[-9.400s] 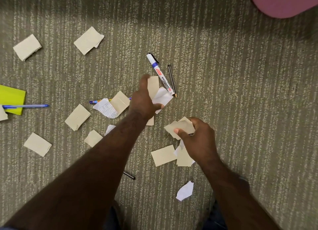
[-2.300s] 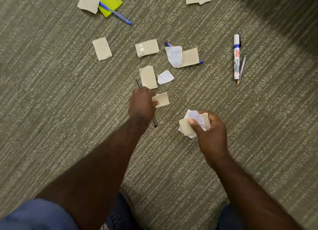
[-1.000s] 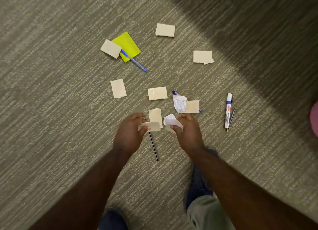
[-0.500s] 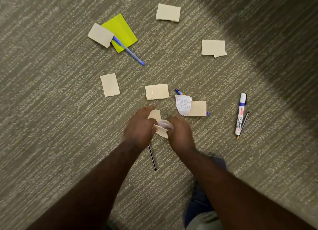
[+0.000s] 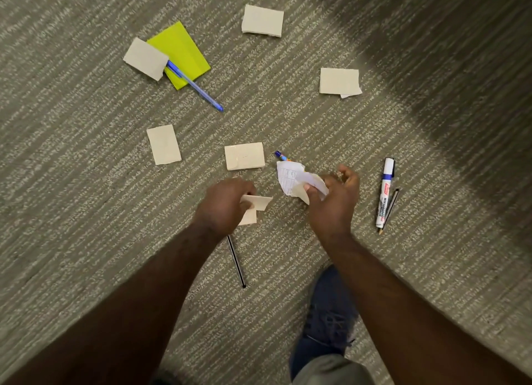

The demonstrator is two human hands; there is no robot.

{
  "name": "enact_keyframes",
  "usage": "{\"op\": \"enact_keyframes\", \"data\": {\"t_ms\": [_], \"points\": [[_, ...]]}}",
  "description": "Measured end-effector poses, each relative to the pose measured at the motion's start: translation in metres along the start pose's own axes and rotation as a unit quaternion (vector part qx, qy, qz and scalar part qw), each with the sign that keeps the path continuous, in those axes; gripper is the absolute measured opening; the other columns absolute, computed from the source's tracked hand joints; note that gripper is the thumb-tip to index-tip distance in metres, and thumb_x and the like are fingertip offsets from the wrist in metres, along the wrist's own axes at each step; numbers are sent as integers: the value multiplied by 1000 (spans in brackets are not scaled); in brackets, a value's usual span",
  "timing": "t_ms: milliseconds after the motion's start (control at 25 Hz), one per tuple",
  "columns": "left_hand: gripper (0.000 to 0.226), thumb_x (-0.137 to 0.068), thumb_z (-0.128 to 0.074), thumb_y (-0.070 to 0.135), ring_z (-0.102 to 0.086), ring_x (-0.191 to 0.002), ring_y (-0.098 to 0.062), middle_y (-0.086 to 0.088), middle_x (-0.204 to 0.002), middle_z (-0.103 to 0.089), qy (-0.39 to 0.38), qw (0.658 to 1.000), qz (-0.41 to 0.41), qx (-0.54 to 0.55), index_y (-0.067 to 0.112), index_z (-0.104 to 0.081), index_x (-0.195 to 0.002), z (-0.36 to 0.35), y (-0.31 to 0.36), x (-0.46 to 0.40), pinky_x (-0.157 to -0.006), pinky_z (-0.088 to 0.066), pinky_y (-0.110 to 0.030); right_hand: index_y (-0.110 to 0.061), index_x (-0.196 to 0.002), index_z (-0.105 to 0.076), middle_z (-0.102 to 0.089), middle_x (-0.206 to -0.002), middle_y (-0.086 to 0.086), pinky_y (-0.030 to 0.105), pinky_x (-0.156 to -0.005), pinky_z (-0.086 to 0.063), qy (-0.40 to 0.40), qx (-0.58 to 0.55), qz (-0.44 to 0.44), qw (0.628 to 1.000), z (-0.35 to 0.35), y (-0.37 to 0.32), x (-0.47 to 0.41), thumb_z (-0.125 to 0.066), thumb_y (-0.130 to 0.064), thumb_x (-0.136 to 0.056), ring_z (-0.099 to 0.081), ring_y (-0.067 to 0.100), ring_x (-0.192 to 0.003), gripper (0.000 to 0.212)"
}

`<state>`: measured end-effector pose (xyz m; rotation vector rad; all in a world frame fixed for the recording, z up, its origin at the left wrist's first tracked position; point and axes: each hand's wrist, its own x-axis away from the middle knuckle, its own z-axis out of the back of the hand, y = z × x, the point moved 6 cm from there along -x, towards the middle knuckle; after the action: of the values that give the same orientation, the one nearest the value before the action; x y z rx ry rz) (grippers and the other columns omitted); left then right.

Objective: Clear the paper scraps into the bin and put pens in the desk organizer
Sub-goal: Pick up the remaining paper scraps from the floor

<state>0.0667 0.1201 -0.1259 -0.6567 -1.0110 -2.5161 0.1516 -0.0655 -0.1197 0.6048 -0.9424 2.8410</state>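
Both hands worked low over the grey-green striped carpet floor (image 5: 86,183). The left hand (image 5: 223,204) had its fingers curled round a small beige rectangular paper scrap (image 5: 257,203), pinching it just above a thin black pen (image 5: 236,261) that lay on the carpet below the wrist. The right hand (image 5: 334,200) gripped a crumpled bundle of white printed and beige paper scraps (image 5: 293,180) between thumb and curled fingers, its outer fingers partly spread. Just beyond that bundle the tip of a blue pen with an orange band (image 5: 279,155) showed. To the right lay a white whiteboard marker with a blue cap band (image 5: 384,194), a slim dark pencil (image 5: 390,209) touching its side. More beige scraps lay apart on the carpet: one (image 5: 244,156) near the hands, one (image 5: 164,144) further left, one (image 5: 262,20) at the top, one (image 5: 339,81) at upper right. Another scrap (image 5: 145,58) overlapped a lime-yellow sticky pad (image 5: 184,48), with a translucent blue ballpoint pen (image 5: 195,86) across it. A dark blue shoe (image 5: 328,318) stood below the right forearm.
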Motion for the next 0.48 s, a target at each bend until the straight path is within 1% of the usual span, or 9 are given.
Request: {"op": "enact_keyframes", "data": {"t_ms": [40, 120, 200, 280, 320, 400, 480], "points": [[19, -80, -69, 12, -60, -91, -27, -6, -99, -69, 8, 1000, 2, 16, 18, -63, -96, 3, 0, 1, -78, -42, -34, 2, -104, -64, -42, -131, 12, 31, -99, -42, -8, -8, -5, 1000, -1, 1, -4, -69, -12, -81, -42, 22, -119, 26], [28, -80, -69, 11, -60, -87, -26, -4, -99, -68, 20, 999, 19, 44, 24, -54, -100, 10, -4, 2, -76, -47, -36, 2, -105, -63, -52, -121, 13, 31, -94, -45, -11, -17, -5, 1000, 1, 0, -6, -69, -9, -81, -52, 24, -109, 28], [41, -81, -69, 11, -61, -90, -27, -6, -104, -67, 32, 996, 47, 62, 28, -46, -111, 18, -10, -1, -80, -50, -40, -1, -104, -62, -62, -107, 13, 36, -88, -49, -4, -33, -7, 999, 7, 0, -3, -68, -8, -80, -58, 29, -98, 26], [55, -81, -70, 12, -61, -98, -30, -9, -110, -66, 47, 996, 52, 50, 27, -41, -126, 26, -12, -8, -86, -49, -41, -8, -103, -60, -63, -97, 5, 35, -82, -50, -9, -84, -12, 996, 12, 1, 5, -68, -6, -79, -58, 24, -91, 25], [61, -81, -70, 13, -60, -101, -31, -10, -113, -65, 54, 997, 52, 33, 26, -38, -131, 29, -12, -13, -88, -48, -42, -12, -105, -58, -61, -97, 2, 33, -82, -50, -22, -109, -14, 994, 13, 2, 10, -67, -4, -80, -58, 21, -91, 29], [72, -80, -70, 14, -58, -106, -34, -13, -119, -62, 59, 996, 64, 4, 24, -32, -140, 33, -13, -23, -91, -47, -45, -18, -119, -53, -60, -101, 0, 26, -82, -48, -70, -137, -18, 988, 10, 1, 21, -65, -3, -81, -58, 17, -94, 42], [76, -80, -71, 13, -56, -110, -37, -16, -125, -58, 48, 995, 87, -13, 21, -28, -142, 32, -13, -34, -92, -46, -47, -17, -132, -46, -59, -107, -1, 17, -84, -42, -118, -123, -2, 985, 3, -4, 27, -64, -2, -83, -57, 13, -99, 55]]}}
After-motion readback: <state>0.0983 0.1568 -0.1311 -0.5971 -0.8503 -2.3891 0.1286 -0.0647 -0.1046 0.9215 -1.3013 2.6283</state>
